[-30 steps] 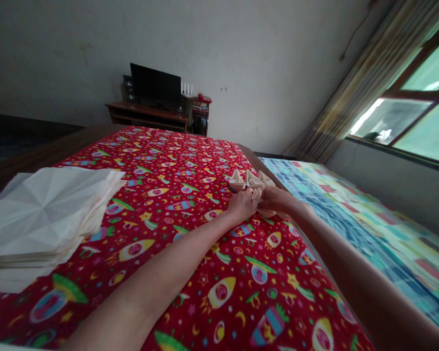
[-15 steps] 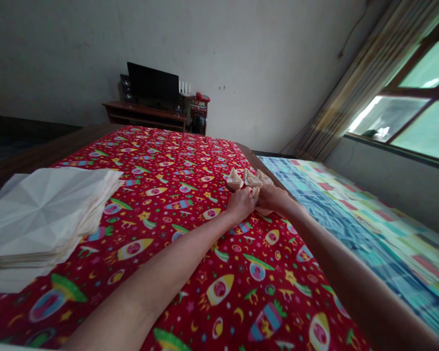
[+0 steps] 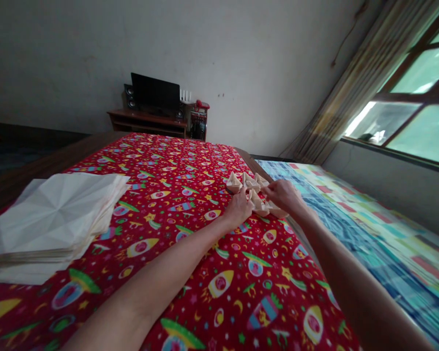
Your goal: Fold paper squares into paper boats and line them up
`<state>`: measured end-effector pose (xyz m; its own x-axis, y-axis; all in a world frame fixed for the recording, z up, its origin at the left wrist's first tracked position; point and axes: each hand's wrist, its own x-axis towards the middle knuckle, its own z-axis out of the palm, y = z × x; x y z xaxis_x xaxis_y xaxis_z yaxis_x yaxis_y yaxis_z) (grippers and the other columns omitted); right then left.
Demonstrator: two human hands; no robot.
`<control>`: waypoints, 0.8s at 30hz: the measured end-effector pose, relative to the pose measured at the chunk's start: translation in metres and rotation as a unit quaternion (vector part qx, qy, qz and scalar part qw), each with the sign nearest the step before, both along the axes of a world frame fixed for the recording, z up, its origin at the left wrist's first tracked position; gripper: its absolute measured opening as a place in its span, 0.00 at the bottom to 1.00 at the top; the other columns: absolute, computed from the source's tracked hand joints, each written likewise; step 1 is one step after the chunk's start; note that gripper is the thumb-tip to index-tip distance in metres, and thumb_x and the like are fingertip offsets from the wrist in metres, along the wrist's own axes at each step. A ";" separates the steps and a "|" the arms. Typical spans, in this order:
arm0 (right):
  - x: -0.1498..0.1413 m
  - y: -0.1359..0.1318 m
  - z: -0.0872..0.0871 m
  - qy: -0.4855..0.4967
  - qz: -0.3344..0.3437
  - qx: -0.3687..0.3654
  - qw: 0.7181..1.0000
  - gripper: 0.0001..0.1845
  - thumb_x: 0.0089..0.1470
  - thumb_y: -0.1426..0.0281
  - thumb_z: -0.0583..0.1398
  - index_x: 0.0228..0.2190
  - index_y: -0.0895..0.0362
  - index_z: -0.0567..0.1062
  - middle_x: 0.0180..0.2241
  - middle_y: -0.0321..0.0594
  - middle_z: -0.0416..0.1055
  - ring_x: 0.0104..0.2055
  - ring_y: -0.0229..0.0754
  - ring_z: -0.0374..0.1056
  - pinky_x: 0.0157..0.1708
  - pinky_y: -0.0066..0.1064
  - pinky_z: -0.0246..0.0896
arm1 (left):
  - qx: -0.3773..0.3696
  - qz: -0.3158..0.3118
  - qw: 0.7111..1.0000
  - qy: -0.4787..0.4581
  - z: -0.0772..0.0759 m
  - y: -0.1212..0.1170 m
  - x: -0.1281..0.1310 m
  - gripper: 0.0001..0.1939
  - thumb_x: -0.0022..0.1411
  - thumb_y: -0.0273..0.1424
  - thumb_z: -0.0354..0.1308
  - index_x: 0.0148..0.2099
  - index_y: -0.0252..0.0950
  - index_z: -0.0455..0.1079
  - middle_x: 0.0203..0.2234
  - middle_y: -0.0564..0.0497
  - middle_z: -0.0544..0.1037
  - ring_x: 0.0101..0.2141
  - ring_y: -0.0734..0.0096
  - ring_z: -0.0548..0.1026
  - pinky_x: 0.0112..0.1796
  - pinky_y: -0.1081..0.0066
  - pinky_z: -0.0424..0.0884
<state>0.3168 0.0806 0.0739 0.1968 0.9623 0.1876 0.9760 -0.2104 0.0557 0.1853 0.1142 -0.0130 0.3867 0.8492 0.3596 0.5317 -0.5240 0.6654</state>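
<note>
Both my arms reach far out over a red cloth printed with rockets (image 3: 175, 214). My left hand (image 3: 239, 210) and my right hand (image 3: 284, 195) are closed on the two sides of a folded cream paper boat (image 3: 260, 204) that rests on the cloth near its right edge. Just beyond it lie several more folded paper boats (image 3: 246, 182) in a small cluster. At the left lies a thick stack of creased white paper sheets (image 3: 54, 217).
A blue patterned mat (image 3: 354, 229) lies right of the red cloth. Against the far wall stands a low wooden stand with a dark screen (image 3: 155, 92), speakers and a red phone. A window with a curtain (image 3: 369, 83) fills the right side.
My hands have drawn slightly apart, and the paper boat between them now shows more. The view has tilted a little downward.
</note>
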 end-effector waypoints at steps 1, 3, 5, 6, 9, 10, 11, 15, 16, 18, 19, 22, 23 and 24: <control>0.000 -0.005 0.004 0.007 -0.002 0.011 1.000 0.25 0.57 0.60 0.47 0.30 0.58 0.80 0.27 0.46 0.75 0.27 0.41 0.69 0.22 0.27 0.49 | 0.001 0.003 1.000 0.000 0.000 -0.001 -0.002 0.25 0.58 0.22 0.48 0.59 0.28 0.55 0.41 0.40 0.77 0.42 0.61 0.76 0.41 0.70 0.70; -0.001 -0.016 0.009 0.019 0.000 0.028 0.999 0.25 0.57 0.60 0.47 0.28 0.57 0.80 0.25 0.44 0.75 0.25 0.39 0.67 0.22 0.27 0.48 | 0.004 0.007 1.000 0.003 0.002 -0.005 -0.008 0.27 0.58 0.21 0.47 0.60 0.28 0.54 0.41 0.39 0.77 0.41 0.60 0.76 0.41 0.69 0.70; -0.002 -0.030 0.010 0.033 0.018 0.048 0.998 0.25 0.58 0.59 0.47 0.25 0.57 0.79 0.24 0.42 0.74 0.25 0.38 0.66 0.22 0.27 0.47 | 0.010 0.000 1.000 0.008 0.006 -0.010 -0.019 0.26 0.58 0.21 0.46 0.60 0.29 0.56 0.40 0.40 0.78 0.41 0.61 0.76 0.41 0.69 0.70; -0.004 -0.037 0.009 0.046 0.038 0.069 0.996 0.25 0.58 0.59 0.48 0.24 0.57 0.78 0.24 0.42 0.74 0.25 0.37 0.65 0.23 0.27 0.47 | 0.014 -0.008 1.000 0.011 0.009 -0.013 -0.027 0.25 0.59 0.20 0.46 0.59 0.30 0.59 0.39 0.41 0.78 0.40 0.62 0.77 0.41 0.69 0.70; -0.017 -0.059 -0.002 0.058 0.100 0.095 0.989 0.25 0.59 0.60 0.48 0.21 0.58 0.74 0.20 0.39 0.70 0.22 0.36 0.61 0.22 0.28 0.43 | 0.026 -0.045 0.998 0.025 0.018 -0.025 -0.057 0.21 0.59 0.21 0.46 0.54 0.33 0.66 0.35 0.46 0.79 0.37 0.66 0.77 0.40 0.72 0.70; -0.024 -0.065 -0.007 0.057 0.119 0.086 0.987 0.25 0.59 0.59 0.48 0.19 0.58 0.73 0.18 0.39 0.68 0.21 0.35 0.59 0.22 0.28 0.42 | 0.029 -0.054 0.998 0.031 0.022 -0.030 -0.069 0.20 0.59 0.22 0.47 0.53 0.34 0.68 0.34 0.47 0.80 0.35 0.66 0.77 0.40 0.72 0.70; -0.033 -0.070 -0.012 0.059 0.143 0.072 0.985 0.25 0.59 0.59 0.48 0.19 0.58 0.72 0.18 0.38 0.67 0.20 0.35 0.58 0.22 0.28 0.41 | 0.031 -0.062 0.997 0.038 0.025 -0.035 -0.081 0.20 0.60 0.23 0.48 0.52 0.35 0.69 0.34 0.49 0.80 0.35 0.67 0.77 0.40 0.72 0.70; -0.076 -0.081 -0.040 0.054 0.230 0.008 0.972 0.23 0.60 0.62 0.48 0.19 0.57 0.70 0.17 0.36 0.66 0.20 0.34 0.57 0.22 0.29 0.39 | 0.042 -0.068 0.995 0.059 0.039 -0.060 -0.138 0.15 0.61 0.27 0.49 0.47 0.40 0.73 0.33 0.52 0.80 0.34 0.71 0.77 0.39 0.74 0.69; -0.087 -0.083 -0.048 0.048 0.248 -0.008 0.967 0.22 0.60 0.62 0.49 0.20 0.56 0.70 0.17 0.36 0.66 0.19 0.34 0.56 0.22 0.29 0.38 | 0.048 -0.074 0.994 0.063 0.044 -0.067 -0.154 0.15 0.61 0.28 0.48 0.46 0.42 0.73 0.34 0.53 0.80 0.34 0.72 0.77 0.39 0.75 0.69; -0.103 -0.085 -0.063 0.036 0.287 -0.030 0.957 0.20 0.60 0.64 0.49 0.21 0.56 0.70 0.18 0.36 0.68 0.19 0.34 0.57 0.22 0.30 0.37 | 0.074 -0.071 0.992 0.080 0.056 -0.082 -0.189 0.15 0.61 0.29 0.47 0.44 0.45 0.74 0.35 0.55 0.80 0.36 0.73 0.76 0.40 0.75 0.69; -0.109 -0.086 -0.071 0.037 0.305 -0.020 0.951 0.19 0.60 0.65 0.49 0.22 0.57 0.70 0.20 0.37 0.70 0.20 0.34 0.59 0.23 0.30 0.38 | 0.090 -0.058 0.989 0.097 0.062 -0.088 -0.209 0.15 0.61 0.31 0.47 0.43 0.45 0.74 0.36 0.56 0.80 0.37 0.73 0.76 0.41 0.74 0.69; -0.115 -0.087 -0.086 0.059 0.333 0.028 0.941 0.18 0.62 0.66 0.48 0.25 0.57 0.70 0.23 0.39 0.71 0.24 0.36 0.64 0.25 0.29 0.41 | 0.143 0.050 0.979 0.133 0.079 -0.102 -0.276 0.18 0.62 0.38 0.44 0.41 0.43 0.74 0.35 0.57 0.79 0.35 0.74 0.75 0.40 0.73 0.68; -0.114 -0.087 -0.088 0.065 0.336 0.035 0.939 0.18 0.62 0.65 0.48 0.24 0.57 0.69 0.22 0.38 0.70 0.24 0.36 0.64 0.25 0.29 0.42 | 0.152 0.095 0.972 0.153 0.082 -0.105 -0.299 0.21 0.63 0.40 0.41 0.41 0.41 0.74 0.34 0.57 0.79 0.34 0.76 0.75 0.40 0.73 0.67; -0.113 -0.087 -0.090 0.069 0.339 0.043 0.937 0.19 0.63 0.64 0.48 0.24 0.57 0.68 0.22 0.38 0.70 0.24 0.36 0.65 0.25 0.29 0.42 | 0.148 0.126 0.963 0.186 0.083 -0.106 -0.322 0.23 0.63 0.41 0.38 0.42 0.38 0.74 0.34 0.57 0.79 0.34 0.77 0.75 0.42 0.72 0.66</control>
<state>0.2034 -0.0062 -0.0163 -0.4269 0.8574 0.2874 0.8837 0.4630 -0.0687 -0.1365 0.0083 0.0696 0.3298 0.8152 0.4761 0.8399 -0.4836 0.2462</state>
